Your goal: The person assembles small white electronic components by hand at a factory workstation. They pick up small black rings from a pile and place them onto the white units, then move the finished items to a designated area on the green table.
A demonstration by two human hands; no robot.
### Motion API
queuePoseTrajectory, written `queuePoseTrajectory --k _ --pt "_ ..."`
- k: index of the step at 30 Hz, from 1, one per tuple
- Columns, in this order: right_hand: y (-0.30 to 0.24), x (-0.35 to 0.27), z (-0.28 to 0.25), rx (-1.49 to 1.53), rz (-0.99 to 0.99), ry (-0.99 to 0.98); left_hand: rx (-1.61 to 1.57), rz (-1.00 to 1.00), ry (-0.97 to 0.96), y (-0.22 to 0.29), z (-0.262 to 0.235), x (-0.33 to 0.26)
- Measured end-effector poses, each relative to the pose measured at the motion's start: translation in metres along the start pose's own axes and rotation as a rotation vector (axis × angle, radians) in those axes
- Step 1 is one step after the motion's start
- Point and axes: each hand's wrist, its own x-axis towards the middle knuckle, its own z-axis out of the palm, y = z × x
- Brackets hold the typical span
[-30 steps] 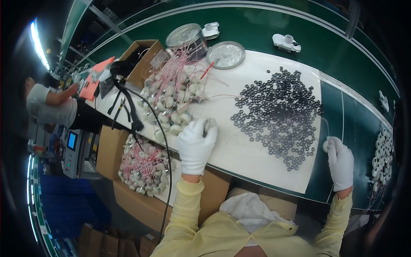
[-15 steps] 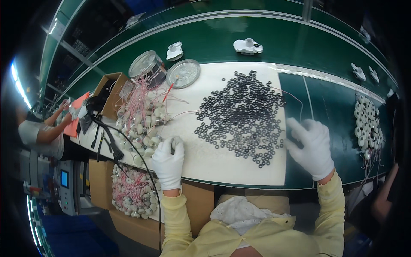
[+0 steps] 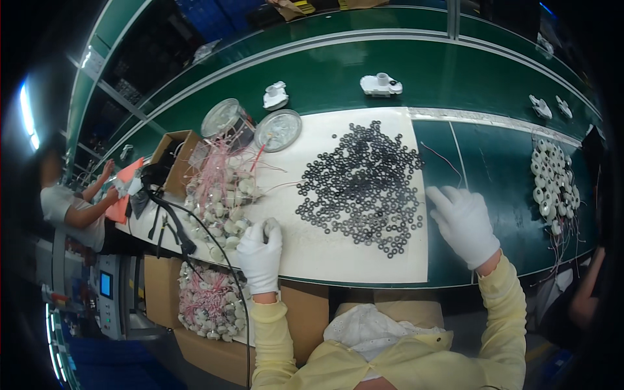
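Observation:
My left hand (image 3: 261, 255), in a white glove, is raised at the front edge of the white sheet (image 3: 312, 257). Its fingers curl into a pinch, and what they hold, if anything, is hidden. Beside it on the left lies a pile of white round parts with pink wires (image 3: 224, 205). My right hand (image 3: 463, 221), also gloved, hovers over the green table at the sheet's right edge. Its fingers reach leftward, a little apart, with nothing visible in them. Just left of its fingertips spreads a heap of small black rings (image 3: 364, 182). A thin pink wire (image 3: 443, 155) lies beyond this hand.
Behind the pile stand a metal can (image 3: 227, 123), its round lid (image 3: 278, 130) and a cardboard box (image 3: 174, 159). White housings (image 3: 381, 84) sit along the green surface. More white parts (image 3: 552, 182) lie at right. Black-handled pliers (image 3: 162, 227) and a cable are at left, near another person (image 3: 78, 211).
The view has shifted, so the table appears lower. My right hand's fingers have drawn closer together, nearer the rings' edge. My left hand stays pinched. The other person's raised hand has moved.

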Motion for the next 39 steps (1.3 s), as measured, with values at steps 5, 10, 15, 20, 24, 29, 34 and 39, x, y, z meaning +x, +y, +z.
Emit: queuePoseTrajectory --k 5,10,15,20,24,29,34,39 --pt "0.0 -0.005 -0.001 0.0 -0.068 -0.022 0.015 -0.006 0.018 0.0 0.0 0.0" --pt "0.0 -0.005 0.003 -0.012 -0.089 -0.014 0.029 0.0 0.019 0.0 -0.002 0.0" --pt "0.008 -0.004 -0.01 -0.076 -0.026 -0.027 0.035 0.011 0.021 0.001 0.003 0.0" --pt "0.022 -0.013 -0.05 0.041 0.093 0.25 0.068 0.017 0.028 -0.004 0.003 -0.002" --pt "0.045 -0.029 -0.058 -0.018 0.149 0.239 0.062 -0.019 -0.014 0.0 -0.001 -0.002" --pt "0.056 -0.049 -0.046 -0.021 0.167 -0.109 0.064 0.051 0.061 -0.003 0.004 -0.002" --pt "0.061 -0.066 -0.041 0.078 0.144 -0.009 0.089 0.012 -0.003 -0.001 0.001 -0.003" --pt "0.063 -0.07 -0.045 0.0 0.132 -0.012 0.061 0.074 0.063 -0.01 0.004 -0.006"
